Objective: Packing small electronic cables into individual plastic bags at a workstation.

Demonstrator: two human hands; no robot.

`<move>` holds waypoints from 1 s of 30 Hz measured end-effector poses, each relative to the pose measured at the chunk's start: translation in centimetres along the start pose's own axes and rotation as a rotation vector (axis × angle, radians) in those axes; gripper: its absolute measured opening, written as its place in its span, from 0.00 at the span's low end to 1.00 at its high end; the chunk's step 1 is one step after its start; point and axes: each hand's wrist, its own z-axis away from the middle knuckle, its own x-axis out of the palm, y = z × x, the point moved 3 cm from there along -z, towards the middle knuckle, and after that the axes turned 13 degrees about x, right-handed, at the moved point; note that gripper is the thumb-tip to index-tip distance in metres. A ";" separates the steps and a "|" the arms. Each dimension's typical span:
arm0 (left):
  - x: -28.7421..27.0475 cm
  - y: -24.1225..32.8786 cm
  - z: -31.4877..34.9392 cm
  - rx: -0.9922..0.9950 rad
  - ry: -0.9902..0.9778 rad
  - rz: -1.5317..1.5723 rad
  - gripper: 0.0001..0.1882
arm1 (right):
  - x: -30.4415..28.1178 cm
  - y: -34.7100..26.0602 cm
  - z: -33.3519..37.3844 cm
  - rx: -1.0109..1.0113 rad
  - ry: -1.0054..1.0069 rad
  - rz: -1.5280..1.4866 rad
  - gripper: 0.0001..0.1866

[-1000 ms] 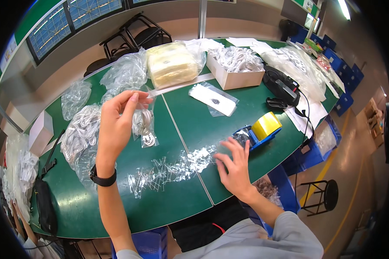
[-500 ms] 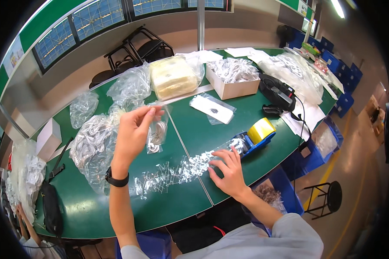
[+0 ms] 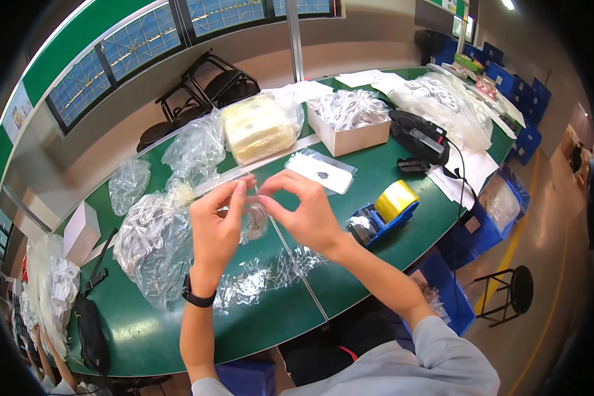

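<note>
My left hand (image 3: 216, 228), with a black band on its wrist, is closed in a pinch on the top of a small clear bag. A coiled whitish cable (image 3: 255, 223) shows inside that bag, partly hidden behind my hands. My right hand (image 3: 305, 210) meets the left at the bag's upper edge, thumb and forefinger pinched together. What sits between those right fingertips is too small to make out. Below my hands, many small clear and silvery pieces (image 3: 261, 277) lie scattered on the green table (image 3: 244, 333).
A blue tape dispenser with yellow tape (image 3: 395, 201) stands at right. White cards in clear film (image 3: 320, 170), a stack of yellowish bags (image 3: 261, 129) and a box of bagged cables (image 3: 353, 135) lie beyond. Bagged cables (image 3: 148, 231) are at left. Another person's arms (image 3: 49, 350) show far left.
My right hand has left the scattered pieces and risen leftward to meet my left hand at the bag. The left hand has come slightly lower and to the right.
</note>
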 end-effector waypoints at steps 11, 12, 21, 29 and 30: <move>-0.5 -0.2 -0.6 -0.039 -0.136 0.231 0.15 | -1.0 -0.6 -2.0 0.012 -0.108 -0.112 0.07; -0.4 -0.3 -0.6 -0.041 -0.091 0.296 0.14 | -0.9 -0.6 -2.2 0.004 -0.113 -0.131 0.07; -0.6 -2.1 -0.5 -0.046 0.000 0.372 0.05 | -1.3 0.8 -2.0 0.163 -0.242 -0.447 0.05; -0.3 -1.4 -0.3 -0.091 0.051 0.331 0.06 | -2.9 1.5 -2.4 0.161 -0.241 -0.393 0.04; -0.3 -1.5 -0.2 -0.102 0.056 0.332 0.06 | -3.0 1.4 -2.4 0.135 -0.234 -0.316 0.04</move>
